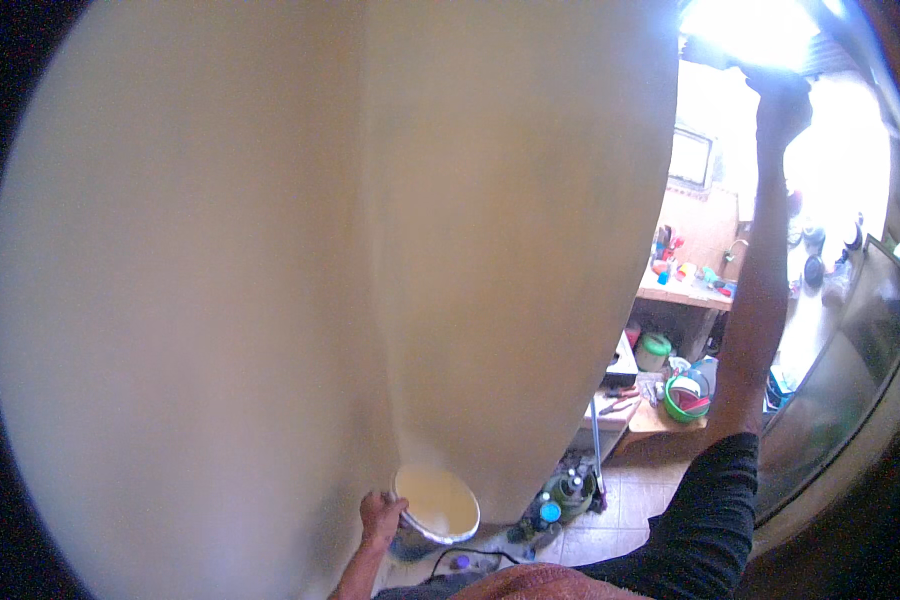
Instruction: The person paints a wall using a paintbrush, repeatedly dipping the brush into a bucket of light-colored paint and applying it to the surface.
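Observation:
My left hand (381, 518) is closed on the rim of a round white bucket (438, 538), which is tilted so that its cream-coloured inside shows. The bucket is close to the bottom of a corner where two beige walls (510, 250) meet. High on the right, my right arm is stretched up, and my right hand (778, 100) is a dark, closed shape against strong glare. A dark form extends leftward from that hand, but the glare hides what it is.
Bottles (570, 485) stand on the tiled floor (615, 505) beyond the wall's edge. Farther back are a counter (685, 290) with colourful items, a green basin (682, 402) and a green-lidded container (654, 348). A glass panel (840, 350) is at the right.

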`<action>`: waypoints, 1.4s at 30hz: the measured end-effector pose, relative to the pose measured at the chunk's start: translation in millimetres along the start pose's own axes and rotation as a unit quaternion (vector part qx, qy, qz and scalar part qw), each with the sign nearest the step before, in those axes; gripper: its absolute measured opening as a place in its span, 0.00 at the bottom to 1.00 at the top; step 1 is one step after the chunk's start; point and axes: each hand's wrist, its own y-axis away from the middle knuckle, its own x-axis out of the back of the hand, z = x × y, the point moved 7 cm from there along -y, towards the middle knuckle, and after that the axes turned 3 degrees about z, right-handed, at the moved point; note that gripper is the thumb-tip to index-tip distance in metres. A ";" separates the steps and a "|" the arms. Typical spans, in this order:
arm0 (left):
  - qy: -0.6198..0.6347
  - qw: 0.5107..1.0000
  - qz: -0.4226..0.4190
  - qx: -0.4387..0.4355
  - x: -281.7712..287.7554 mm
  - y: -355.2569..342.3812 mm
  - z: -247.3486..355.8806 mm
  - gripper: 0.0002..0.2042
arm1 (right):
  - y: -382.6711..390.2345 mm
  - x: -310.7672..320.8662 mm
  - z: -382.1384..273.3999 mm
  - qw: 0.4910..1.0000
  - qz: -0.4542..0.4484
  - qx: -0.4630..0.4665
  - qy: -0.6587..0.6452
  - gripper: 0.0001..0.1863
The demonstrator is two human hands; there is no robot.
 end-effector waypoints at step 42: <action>0.020 0.996 -0.091 0.015 -6.4 12.2 61.8 0.10 | 635.4 40.8 -245.6 0.622 -0.629 -0.464 0.046 0.18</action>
